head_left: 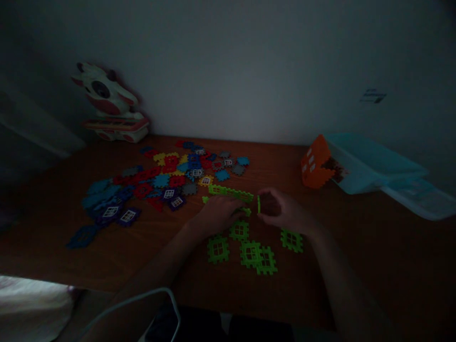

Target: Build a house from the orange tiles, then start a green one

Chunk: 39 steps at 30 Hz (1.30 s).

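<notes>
Lime-green interlocking building tiles lie in front of me. My left hand (223,213) has its fingers bent over a row of joined green tiles (231,192) that stands upright on the table. In my right hand (287,211), just to the right of that row, a single green tile (259,205) is pinched between thumb and fingers, seen edge-on. The two are a small distance apart. Nearer to me lie loose green window tiles, among them a left one (218,249), an overlapping pair (258,256) and a right one (291,240). My left hand partly hides the joined tiles.
Several loose tiles in red, blue, yellow, grey and purple (170,194) are spread over the table's left half. An orange tile structure (315,164) stands at the right, against a light-blue plastic bin (374,161). A cow-shaped toy keyboard (114,121) sits at the back left.
</notes>
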Tool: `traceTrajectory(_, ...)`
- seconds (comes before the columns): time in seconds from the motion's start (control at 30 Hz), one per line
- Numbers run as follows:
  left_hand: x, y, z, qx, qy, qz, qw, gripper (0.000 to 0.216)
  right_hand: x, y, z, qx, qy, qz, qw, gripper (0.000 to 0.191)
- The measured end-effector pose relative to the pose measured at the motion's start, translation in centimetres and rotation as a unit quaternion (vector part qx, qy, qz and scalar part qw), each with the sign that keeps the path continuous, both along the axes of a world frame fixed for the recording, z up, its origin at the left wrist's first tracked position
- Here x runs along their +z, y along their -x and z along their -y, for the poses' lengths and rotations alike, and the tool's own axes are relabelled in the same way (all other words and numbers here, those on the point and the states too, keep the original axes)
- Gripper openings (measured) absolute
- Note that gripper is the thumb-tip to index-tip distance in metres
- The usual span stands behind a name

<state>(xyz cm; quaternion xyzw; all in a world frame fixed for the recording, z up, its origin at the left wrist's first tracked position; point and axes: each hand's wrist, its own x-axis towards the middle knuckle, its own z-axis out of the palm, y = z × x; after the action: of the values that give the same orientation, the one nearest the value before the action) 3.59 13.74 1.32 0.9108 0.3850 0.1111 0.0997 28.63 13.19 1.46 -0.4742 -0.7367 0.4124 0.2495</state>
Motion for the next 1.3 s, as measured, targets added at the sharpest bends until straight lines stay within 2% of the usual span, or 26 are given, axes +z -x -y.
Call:
traceTrajectory(0.3,-0.2,-0.1,-0.1,0.013,0.016,0.009,1.000,0.022,-1.0,0.6,-0.3,0.033,0.067,-0.084,0.994,0.045)
traceTrajectory(0.7,-0.4,0.3,-0.2,0.004,0.033,0.033,0.999,0.023,-1.0,1.2,-0.3,0.007,0.050,-0.091,0.995,0.046)
traceTrajectory(0.97,-1.2,0.5,-0.5,-0.009,0.010,0.046,0.999,0.022,-1.3,1.5,-0.4,0.009,0.075,-0.123,0.990,0.044)
traceTrajectory(1.3,-0.7,0.5,-0.5,-0.012,0.010,0.043,0.999,0.022,-1.3,1.8,-0.4,0.004,0.064,-0.130,0.989,0.042)
